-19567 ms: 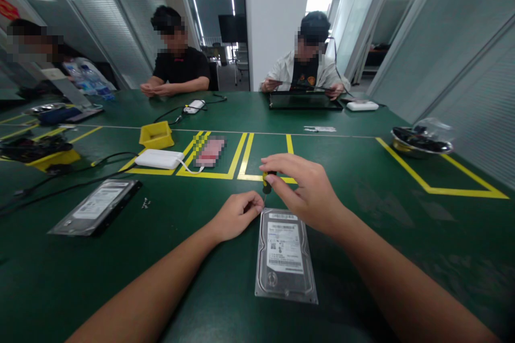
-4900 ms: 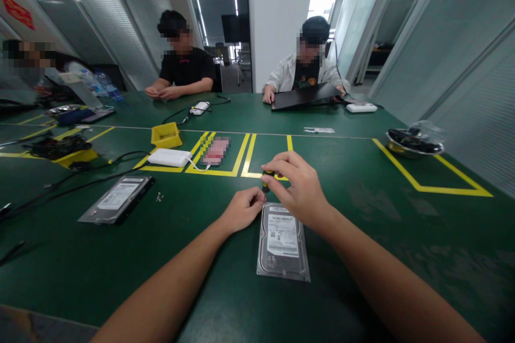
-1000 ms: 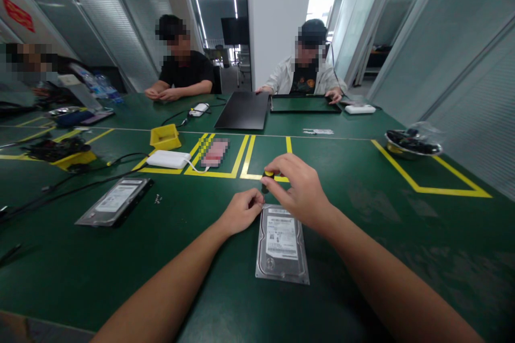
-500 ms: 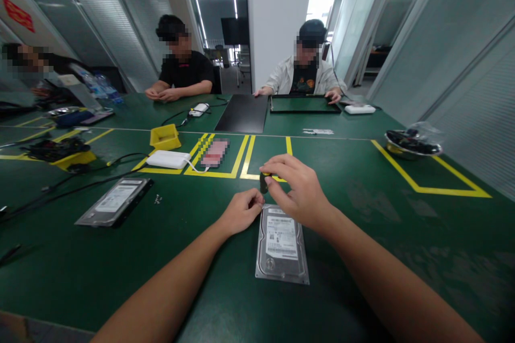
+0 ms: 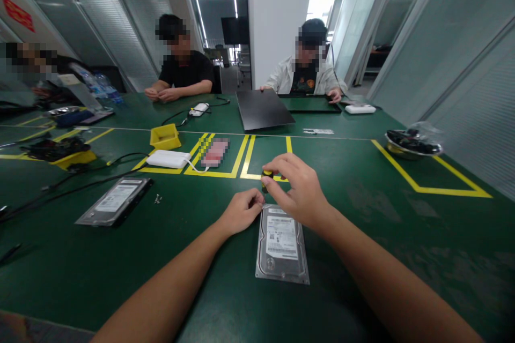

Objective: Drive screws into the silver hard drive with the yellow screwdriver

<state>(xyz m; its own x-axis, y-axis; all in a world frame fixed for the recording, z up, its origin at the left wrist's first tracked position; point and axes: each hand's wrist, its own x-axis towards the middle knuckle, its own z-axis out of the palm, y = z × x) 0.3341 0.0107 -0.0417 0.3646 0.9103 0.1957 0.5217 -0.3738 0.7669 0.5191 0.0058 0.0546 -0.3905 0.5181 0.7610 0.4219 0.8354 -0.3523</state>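
Observation:
A silver hard drive [image 5: 282, 244] with a white label lies flat on the green table [image 5: 362, 209] in front of me. My right hand [image 5: 295, 190] is closed on the black-and-yellow handle of a small screwdriver [image 5: 266, 176], held upright over the drive's far left corner. My left hand [image 5: 240, 211] is curled in a pinch right beside that corner, at the screwdriver's tip; what its fingers hold is hidden.
A second hard drive [image 5: 115, 201] lies at the left with small screws [image 5: 158, 199] beside it. Behind are a white power bank [image 5: 168, 158], a yellow bin [image 5: 164, 136] and cables. Across the table a person tilts a black panel [image 5: 261, 109]. A metal bowl [image 5: 412, 142] sits at the right.
My hands stay at the drive's corner; the right fingers have shifted slightly on the screwdriver handle. The person opposite has lifted the black panel, which lay flat before.

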